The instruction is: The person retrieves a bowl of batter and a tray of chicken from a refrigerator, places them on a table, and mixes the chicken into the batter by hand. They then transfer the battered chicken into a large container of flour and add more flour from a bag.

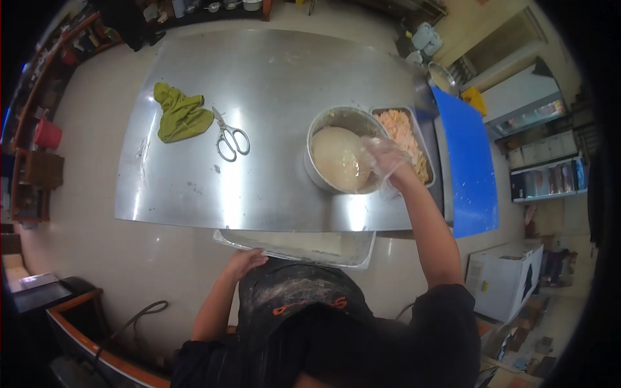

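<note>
My left hand (249, 262) grips the near rim of a shallow metal tray (291, 244), which lies partly beneath the table's front edge. My right hand (387, 160), in a clear plastic glove, is over the right side of a round metal pot (315, 169). Pale, thick batter (336, 155) fills much of the pot. The glove blurs the fingers, and I cannot make out what they hold, if anything. Just right of the pot, a rectangular tray (429, 169) holds pinkish-orange pieces (402, 129).
On the steel table (272, 84) lie scissors (231, 139) and a green cloth (181, 115). A blue board (467, 161) stands at the right end. A white chest (503, 281) is at lower right. A person in dark clothes (123, 22) stands beyond the far left corner.
</note>
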### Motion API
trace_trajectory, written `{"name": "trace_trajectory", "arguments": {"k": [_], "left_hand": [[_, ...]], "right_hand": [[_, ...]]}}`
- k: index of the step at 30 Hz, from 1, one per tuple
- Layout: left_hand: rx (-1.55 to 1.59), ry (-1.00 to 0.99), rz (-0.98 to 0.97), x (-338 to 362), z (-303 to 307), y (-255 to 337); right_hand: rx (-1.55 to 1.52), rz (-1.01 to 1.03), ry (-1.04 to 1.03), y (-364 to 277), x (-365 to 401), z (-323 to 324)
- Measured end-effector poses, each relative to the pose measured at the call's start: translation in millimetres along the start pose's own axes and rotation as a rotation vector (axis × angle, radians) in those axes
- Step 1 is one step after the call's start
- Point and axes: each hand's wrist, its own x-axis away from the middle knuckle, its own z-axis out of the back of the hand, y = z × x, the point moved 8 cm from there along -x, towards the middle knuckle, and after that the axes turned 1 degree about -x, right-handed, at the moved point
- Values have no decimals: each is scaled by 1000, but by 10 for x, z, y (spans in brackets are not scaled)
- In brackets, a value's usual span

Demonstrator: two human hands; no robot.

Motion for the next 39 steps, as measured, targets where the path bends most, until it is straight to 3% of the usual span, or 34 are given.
{"name": "trace_trajectory", "arguments": {"k": [2, 5, 8, 11, 14, 17, 20, 23, 26, 30, 32, 35, 36, 38, 39], "left_hand": [[-34, -16, 9, 9, 84, 100], [-204, -49, -117, -41, 298, 253], [27, 4, -112, 51, 388, 423], [65, 17, -68, -64, 469, 410], [53, 32, -37, -173, 449, 438], [19, 49, -40, -324, 487, 381], [-20, 58, -18, -311, 479, 404], [-24, 64, 14, -402, 515, 300], [-93, 43, -6, -383, 544, 306], [-49, 88, 77, -407, 570, 255], [-131, -6, -13, -480, 672, 180], [-63, -21, -28, -547, 659, 176], [-16, -3, -1, -513, 625, 176], [-247, 51, -56, -430, 539, 240], [-252, 89, -44, -381, 497, 252]], "right_hand": [[227, -245, -277, -91, -241, -96], [287, -386, -320, -522, -454, 45], [456, -270, -489, -728, -564, -26], [404, -254, -418, -607, -645, -71], [311, -413, -383, -581, -641, -25], [267, -216, -311, -318, -578, -213], [273, -241, -425, -464, -462, -233], [398, -39, -252, -109, -342, -355], [474, -278, -639, -191, -204, -514], [448, -51, -367, -185, -203, -396], [389, -14, -304, -152, -59, -347], [230, -31, 67, -349, -47, 309], [184, -167, 95, -213, 31, 418], [92, -442, 156, 86, 259, 626], [92, -417, 180, 138, 355, 696]]}}
